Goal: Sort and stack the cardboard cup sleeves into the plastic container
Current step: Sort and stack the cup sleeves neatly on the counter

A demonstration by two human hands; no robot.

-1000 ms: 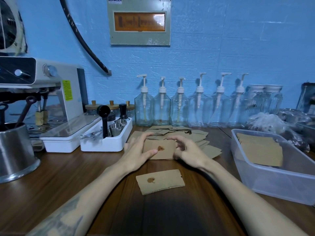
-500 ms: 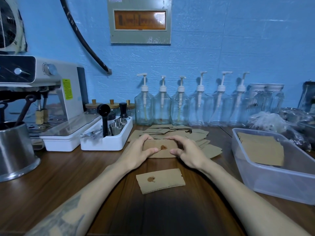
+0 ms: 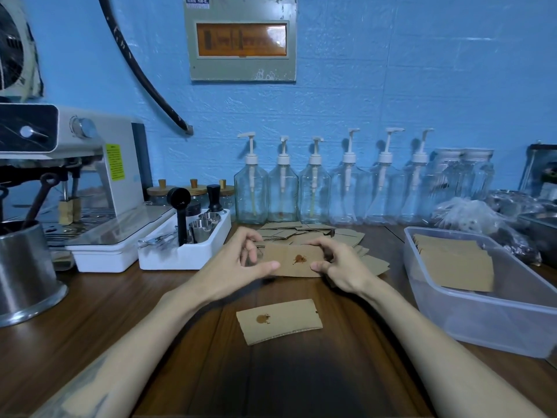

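Note:
My left hand (image 3: 238,260) and my right hand (image 3: 340,263) hold one brown cardboard sleeve with a dark stain (image 3: 294,260) between them, each pinching an end just above the wooden counter. A second stained sleeve (image 3: 280,321) lies flat on the counter nearer to me. Behind my hands a loose pile of sleeves (image 3: 328,236) spreads over the counter, partly hidden by them. The clear plastic container (image 3: 470,318) stands at the right with a stack of clean sleeves (image 3: 455,263) inside.
A white tray of barista tools (image 3: 187,251) and an espresso machine (image 3: 90,182) stand at the left, with a steel pitcher (image 3: 24,273) in front. A row of pump bottles (image 3: 313,191) lines the blue wall. Plastic bags (image 3: 482,218) lie behind the container.
Both hands have kept hold of the stained sleeve and lifted it slightly off the pile; my left fingers have spread a little. The lower sleeve has stayed in place.

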